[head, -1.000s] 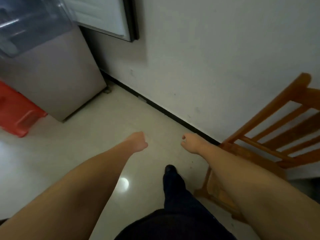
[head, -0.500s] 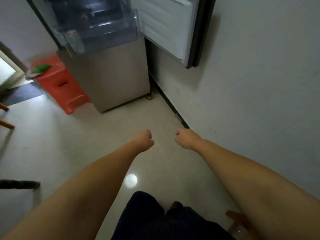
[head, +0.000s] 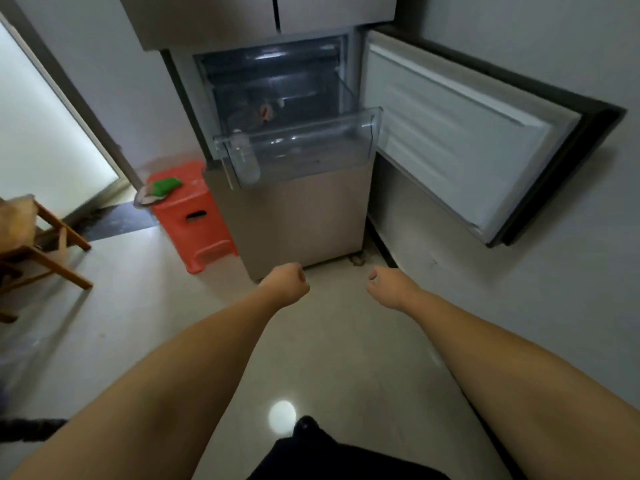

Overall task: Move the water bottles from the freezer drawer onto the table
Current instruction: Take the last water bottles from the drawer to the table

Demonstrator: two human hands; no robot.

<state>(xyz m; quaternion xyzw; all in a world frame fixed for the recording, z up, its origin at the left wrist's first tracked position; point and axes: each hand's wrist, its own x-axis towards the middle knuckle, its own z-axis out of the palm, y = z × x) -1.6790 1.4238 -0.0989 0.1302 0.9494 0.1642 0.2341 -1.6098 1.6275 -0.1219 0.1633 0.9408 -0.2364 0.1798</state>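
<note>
A: Where the pale floor (head: 104, 341) ran to the far left, what stood on it?

B: A wooden chair (head: 31, 251) sat at the left edge, with a bright doorway (head: 41, 143) behind it. Nearer the middle, an orange plastic stool (head: 194, 216) stood just beside the fridge (head: 298, 216), and something green (head: 166, 184) lay on top of the stool.

A: And the freezer?

B: The clear freezer drawer (head: 304, 147) was pulled out from the open compartment. One water bottle (head: 245, 161) leaned at the drawer's left front corner, cap end up. Further back in the compartment something small and reddish showed, too blurred to name. The freezer door (head: 467, 140) was swung wide to the right, its white inner face toward the room and its edge near the grey wall (head: 554, 306).

A: Where were the hands?

B: Both were low, in front of the fridge and over the floor, well apart from the drawer. The left hand (head: 285, 282) was curled into a loose fist, holding nothing. The right hand (head: 389, 285) had its fingers bent inward, also holding nothing. The two hands were apart from each other, with bare floor between them. A round glint of light (head: 282, 415) lay on the glossy floor below, just above a dark trouser leg (head: 329, 452).
</note>
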